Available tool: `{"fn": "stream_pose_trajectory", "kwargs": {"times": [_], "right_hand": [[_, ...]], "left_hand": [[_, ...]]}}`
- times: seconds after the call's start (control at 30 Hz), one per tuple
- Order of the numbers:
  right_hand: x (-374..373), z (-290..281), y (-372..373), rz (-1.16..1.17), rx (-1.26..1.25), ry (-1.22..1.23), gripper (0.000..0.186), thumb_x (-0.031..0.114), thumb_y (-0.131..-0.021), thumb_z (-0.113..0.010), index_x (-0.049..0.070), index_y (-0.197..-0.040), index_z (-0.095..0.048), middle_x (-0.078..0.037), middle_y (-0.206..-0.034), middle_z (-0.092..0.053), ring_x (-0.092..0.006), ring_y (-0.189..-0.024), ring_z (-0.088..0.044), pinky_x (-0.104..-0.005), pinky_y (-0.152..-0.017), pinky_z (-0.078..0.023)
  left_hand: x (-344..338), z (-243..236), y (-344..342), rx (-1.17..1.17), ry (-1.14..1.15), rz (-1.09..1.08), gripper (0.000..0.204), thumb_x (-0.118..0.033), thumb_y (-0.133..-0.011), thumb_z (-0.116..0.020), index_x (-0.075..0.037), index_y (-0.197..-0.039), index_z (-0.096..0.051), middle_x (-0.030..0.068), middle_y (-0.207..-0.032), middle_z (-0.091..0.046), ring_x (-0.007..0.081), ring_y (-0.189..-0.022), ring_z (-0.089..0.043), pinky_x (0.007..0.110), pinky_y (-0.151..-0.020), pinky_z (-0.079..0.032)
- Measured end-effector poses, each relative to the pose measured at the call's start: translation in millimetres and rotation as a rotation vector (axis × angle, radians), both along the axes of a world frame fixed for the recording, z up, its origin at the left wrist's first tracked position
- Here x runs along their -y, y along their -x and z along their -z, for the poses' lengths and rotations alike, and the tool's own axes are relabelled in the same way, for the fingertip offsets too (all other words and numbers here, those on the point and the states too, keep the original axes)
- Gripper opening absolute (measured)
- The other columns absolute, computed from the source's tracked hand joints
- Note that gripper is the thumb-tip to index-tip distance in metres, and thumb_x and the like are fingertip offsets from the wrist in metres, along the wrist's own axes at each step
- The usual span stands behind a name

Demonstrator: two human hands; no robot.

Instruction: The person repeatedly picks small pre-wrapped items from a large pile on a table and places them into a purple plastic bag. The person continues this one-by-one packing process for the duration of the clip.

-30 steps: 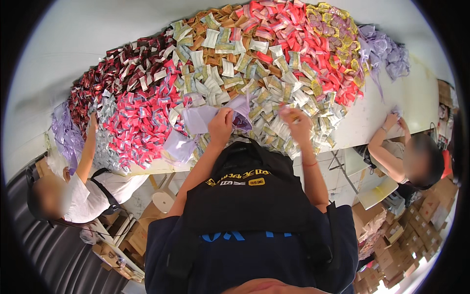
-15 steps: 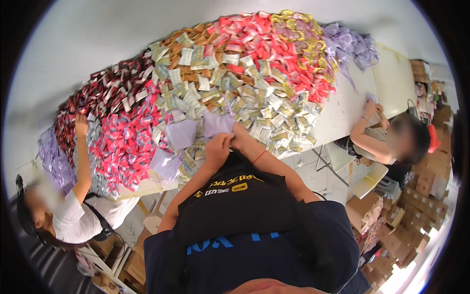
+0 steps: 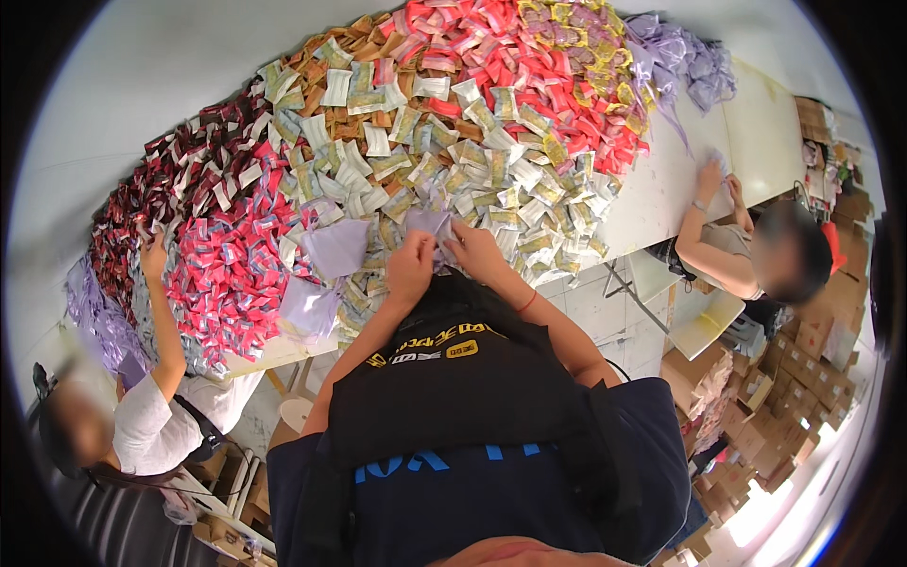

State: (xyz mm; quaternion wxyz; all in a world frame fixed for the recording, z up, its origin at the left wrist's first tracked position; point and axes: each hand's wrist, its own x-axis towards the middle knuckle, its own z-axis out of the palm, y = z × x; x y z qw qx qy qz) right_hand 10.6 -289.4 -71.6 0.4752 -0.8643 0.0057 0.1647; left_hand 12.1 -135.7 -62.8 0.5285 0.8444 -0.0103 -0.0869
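Note:
A small lilac bag (image 3: 431,223) is held up in front of my chest, at the near edge of the heap. My left hand (image 3: 411,266) is closed on its near left edge, the fingers pinched together. On its other side, my right hand (image 3: 474,252) grips the right edge with thumb and fingers. What lies inside the bag cannot be seen. Just left of my hands, a flat lilac bag (image 3: 337,249) rests on the packets, and another lilac bag (image 3: 310,307) lies nearer the table edge. White-and-gold packets (image 3: 460,180) spread out beyond my fingers.
Pink-and-blue packets (image 3: 227,269) and dark red packets (image 3: 194,170) are heaped leftward. Bright red packets (image 3: 510,61), yellow-edged packets (image 3: 581,47) and lilac bags (image 3: 685,61) lie at the far right. One person reaches in from the left; another handles something pale beside the white table (image 3: 652,213).
My right hand has shifted from the bag's top down to its near right edge, and the bag now sits bunched between both hands. The person at left has moved an arm slightly.

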Motion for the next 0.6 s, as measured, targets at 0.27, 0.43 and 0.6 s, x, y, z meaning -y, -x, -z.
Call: {"fn": "stream_pose_trajectory", "kwargs": {"times": [0.27,0.43,0.6], "right_hand": [[-13.4,-10.2,-15.9,0.196,-0.111,0.058,0.014,0.010,-0.075,-0.059,0.000,-0.081,-0.066,-0.020,-0.072,-0.063,-0.0314,-0.060,-0.063,-0.0409,-0.054,-0.049],[62.1,11.7,-5.0,0.369,0.072,-0.089,0.022,0.011,-0.083,-0.060,0.004,-0.103,-0.066,-0.009,-0.090,-0.068,-0.0131,-0.068,-0.065,-0.0265,-0.051,-0.047],[197.1,63.6,-65.9,0.396,0.494,0.654,0.038,0.011,-0.073,-0.063,0.006,-0.110,-0.058,-0.018,-0.093,-0.061,-0.0341,-0.085,-0.059,-0.0418,-0.072,-0.046]], "left_hand": [[9.7,-14.5,-8.2,-0.077,0.178,0.059,0.010,-0.012,-0.087,-0.056,-0.002,-0.087,-0.056,0.0050,-0.056,-0.051,0.0093,-0.050,-0.048,0.026,-0.048,-0.038],[-7.6,-5.2,-25.2,-0.048,0.008,-0.120,0.010,-0.012,-0.086,-0.059,-0.002,-0.085,-0.059,0.0017,-0.053,-0.046,0.0080,-0.048,-0.040,0.025,-0.046,-0.033],[-20.9,-6.4,-47.5,0.015,-0.089,-0.155,0.011,-0.016,-0.082,-0.063,-0.006,-0.081,-0.060,0.0060,-0.056,-0.048,0.0129,-0.046,-0.043,0.028,-0.045,-0.035]]}}
